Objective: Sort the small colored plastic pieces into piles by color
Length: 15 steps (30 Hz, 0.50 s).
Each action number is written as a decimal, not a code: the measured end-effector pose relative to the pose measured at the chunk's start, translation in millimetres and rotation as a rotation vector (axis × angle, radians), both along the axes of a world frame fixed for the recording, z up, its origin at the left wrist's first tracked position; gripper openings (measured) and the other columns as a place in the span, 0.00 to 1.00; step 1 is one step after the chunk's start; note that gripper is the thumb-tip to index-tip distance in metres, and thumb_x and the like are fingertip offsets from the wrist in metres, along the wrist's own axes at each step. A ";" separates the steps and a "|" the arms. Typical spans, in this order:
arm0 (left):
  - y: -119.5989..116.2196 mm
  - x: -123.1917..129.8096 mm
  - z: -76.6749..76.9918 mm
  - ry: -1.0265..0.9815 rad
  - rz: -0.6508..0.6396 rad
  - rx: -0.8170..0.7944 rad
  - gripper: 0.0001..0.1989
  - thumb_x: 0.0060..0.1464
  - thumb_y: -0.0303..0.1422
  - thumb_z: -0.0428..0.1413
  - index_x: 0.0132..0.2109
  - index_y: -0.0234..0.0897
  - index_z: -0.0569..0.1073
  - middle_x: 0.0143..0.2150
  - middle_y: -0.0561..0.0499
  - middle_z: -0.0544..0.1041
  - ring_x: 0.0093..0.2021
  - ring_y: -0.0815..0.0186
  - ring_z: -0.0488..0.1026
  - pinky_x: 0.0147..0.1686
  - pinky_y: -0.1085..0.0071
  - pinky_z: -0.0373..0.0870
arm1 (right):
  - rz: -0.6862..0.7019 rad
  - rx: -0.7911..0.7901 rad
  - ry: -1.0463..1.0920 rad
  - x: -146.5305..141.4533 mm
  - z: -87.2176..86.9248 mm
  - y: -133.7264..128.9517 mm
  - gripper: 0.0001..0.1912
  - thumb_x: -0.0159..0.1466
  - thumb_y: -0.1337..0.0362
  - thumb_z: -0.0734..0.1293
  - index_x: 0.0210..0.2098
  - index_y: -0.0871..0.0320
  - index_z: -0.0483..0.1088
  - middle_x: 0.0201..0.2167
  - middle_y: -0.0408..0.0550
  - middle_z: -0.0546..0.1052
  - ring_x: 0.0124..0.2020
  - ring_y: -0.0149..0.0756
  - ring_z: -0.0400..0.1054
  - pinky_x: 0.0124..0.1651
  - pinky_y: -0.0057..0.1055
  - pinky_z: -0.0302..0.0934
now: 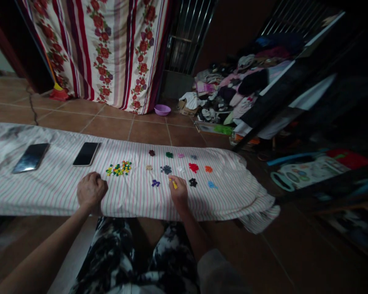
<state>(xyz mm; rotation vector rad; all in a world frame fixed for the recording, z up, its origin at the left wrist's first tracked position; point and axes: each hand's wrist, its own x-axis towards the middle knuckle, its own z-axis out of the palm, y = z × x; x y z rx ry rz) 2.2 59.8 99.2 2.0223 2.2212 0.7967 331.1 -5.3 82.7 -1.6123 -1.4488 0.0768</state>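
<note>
My left hand [91, 189] rests on the striped cloth [125, 204] with its fingers curled into a loose fist; nothing shows in it. Just right of that fist lies a mixed pile of yellow, green, orange and white small pieces [119, 168]. Between the fingers of my right hand [179, 191] is a short yellow stick-like tool [173, 183], its tip pointing up and left. Close around that hand are small heaps sorted by colour: grey pieces [166, 169], purple pieces [155, 183], black pieces [193, 182] and white pieces [180, 168].
Further right lie red pieces [193, 167], orange pieces [208, 168] and blue pieces [212, 185]. Dark red pieces [151, 152] and green pieces [169, 154] sit along the back. A phone [86, 154] and a dark tablet-like device [31, 157] lie on the left.
</note>
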 end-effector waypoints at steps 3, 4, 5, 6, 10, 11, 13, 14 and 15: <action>-3.0 -3.3 -4.0 -0.115 0.009 0.026 0.14 0.51 0.33 0.46 0.41 0.37 0.74 0.47 0.40 0.77 0.49 0.52 0.71 0.53 0.54 0.66 | -0.068 0.020 -0.017 19.8 -7.0 -10.4 0.13 0.63 0.65 0.58 0.37 0.56 0.75 0.39 0.53 0.79 0.45 0.43 0.70 0.53 0.42 0.62; -4.3 -4.1 -5.3 -0.176 0.029 0.028 0.14 0.50 0.33 0.47 0.40 0.38 0.74 0.47 0.41 0.77 0.50 0.52 0.71 0.53 0.54 0.66 | -0.084 0.022 -0.015 24.0 -9.6 -12.2 0.13 0.63 0.64 0.58 0.37 0.57 0.75 0.40 0.53 0.79 0.45 0.43 0.70 0.53 0.43 0.61; -5.9 -4.1 -6.2 -0.252 0.055 0.021 0.13 0.50 0.33 0.47 0.40 0.39 0.74 0.47 0.42 0.77 0.51 0.52 0.71 0.54 0.54 0.66 | -0.098 0.022 -0.012 27.0 -12.3 -13.3 0.13 0.63 0.64 0.59 0.37 0.57 0.75 0.40 0.53 0.79 0.45 0.43 0.70 0.53 0.43 0.61; -8.2 -3.1 -6.1 -0.343 0.088 0.006 0.13 0.50 0.34 0.48 0.40 0.39 0.74 0.47 0.43 0.77 0.51 0.52 0.71 0.53 0.54 0.67 | -0.110 0.019 -0.008 29.1 -14.9 -13.9 0.13 0.62 0.64 0.59 0.36 0.56 0.75 0.39 0.53 0.79 0.44 0.43 0.70 0.53 0.43 0.61; -30.5 17.2 11.3 -0.818 0.172 -0.100 0.19 0.47 0.38 0.51 0.46 0.39 0.74 0.43 0.47 0.78 0.47 0.56 0.75 0.48 0.59 0.72 | -0.125 0.013 0.013 31.6 -22.8 -13.9 0.13 0.61 0.63 0.59 0.35 0.56 0.75 0.37 0.52 0.80 0.41 0.43 0.70 0.51 0.42 0.62; -40.8 26.9 21.2 -0.930 0.119 -0.128 0.20 0.46 0.39 0.52 0.46 0.38 0.74 0.43 0.47 0.79 0.47 0.56 0.75 0.47 0.59 0.72 | -0.127 0.015 0.020 31.8 -24.1 -13.7 0.13 0.61 0.63 0.59 0.35 0.56 0.75 0.37 0.53 0.80 0.41 0.43 0.70 0.51 0.42 0.62; -67.2 49.3 46.3 -1.087 -0.046 -0.215 0.18 0.43 0.38 0.55 0.43 0.37 0.76 0.44 0.46 0.80 0.49 0.55 0.75 0.51 0.58 0.71 | -0.134 0.021 0.031 32.9 -26.1 -13.5 0.13 0.61 0.63 0.59 0.35 0.56 0.75 0.37 0.53 0.80 0.40 0.43 0.70 0.51 0.43 0.62; -82.9 60.7 60.2 -1.132 -0.174 -0.303 0.17 0.43 0.38 0.56 0.42 0.38 0.77 0.44 0.46 0.80 0.50 0.54 0.75 0.53 0.57 0.71 | -0.140 0.024 0.035 33.7 -27.0 -13.5 0.13 0.61 0.63 0.59 0.35 0.56 0.75 0.37 0.53 0.80 0.40 0.43 0.70 0.51 0.43 0.62; -99.7 71.1 73.6 -1.161 -0.340 -0.397 0.17 0.44 0.38 0.58 0.42 0.39 0.78 0.46 0.45 0.80 0.52 0.53 0.74 0.54 0.55 0.70 | -0.146 0.024 0.037 34.8 -28.0 -13.5 0.13 0.61 0.63 0.59 0.35 0.56 0.75 0.37 0.52 0.80 0.40 0.43 0.70 0.51 0.42 0.62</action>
